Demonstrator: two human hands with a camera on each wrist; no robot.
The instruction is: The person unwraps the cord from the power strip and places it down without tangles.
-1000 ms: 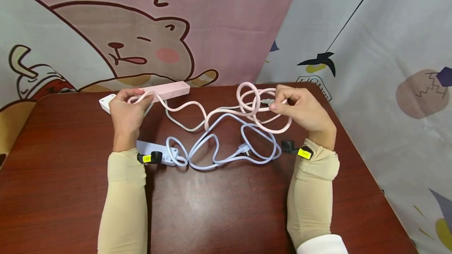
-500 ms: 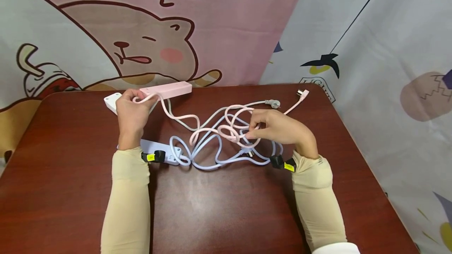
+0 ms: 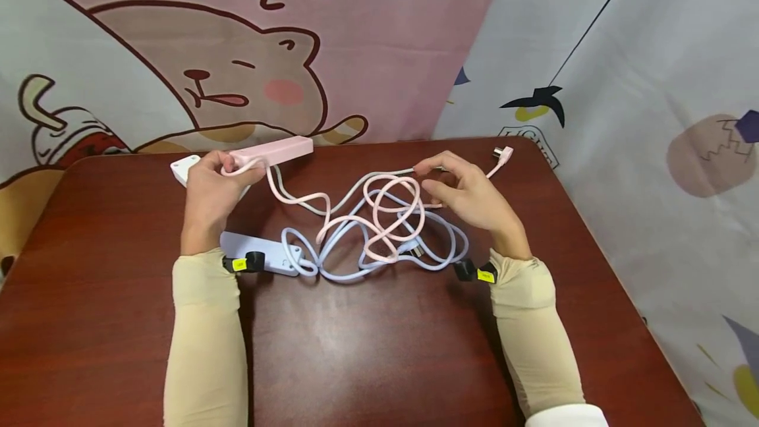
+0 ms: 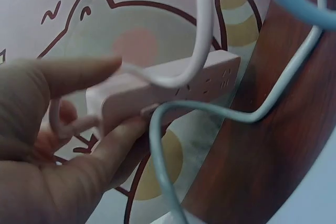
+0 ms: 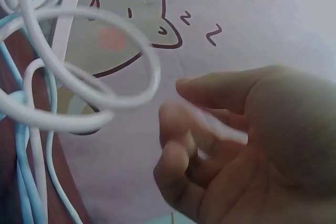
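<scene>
In the head view my left hand (image 3: 209, 203) grips the near end of a pink power strip (image 3: 275, 151), lifted above the table. In the left wrist view its thumb and fingers (image 4: 113, 142) are curled round that end, where the cord leaves it. The pink cord (image 3: 338, 219) runs right into loose loops lying over a blue cord (image 3: 435, 267). Beside those loops my right hand (image 3: 477, 199) is spread, thumb and fingers apart, holding nothing; the right wrist view shows a gap between it and the pale cord loop (image 5: 152, 72).
A blue power strip (image 3: 261, 252) lies below the left hand, its plug (image 3: 409, 246) among the loops. Partly behind that hand is a white strip (image 3: 182, 167); its cord (image 3: 379, 174) runs behind the right hand. The pink plug (image 3: 505, 154) lies far right.
My right hand carried the pink cord loops left and nearer, let go of them, then drew back up and right. The pink plug has come into view at far right. My left hand keeps its grip.
</scene>
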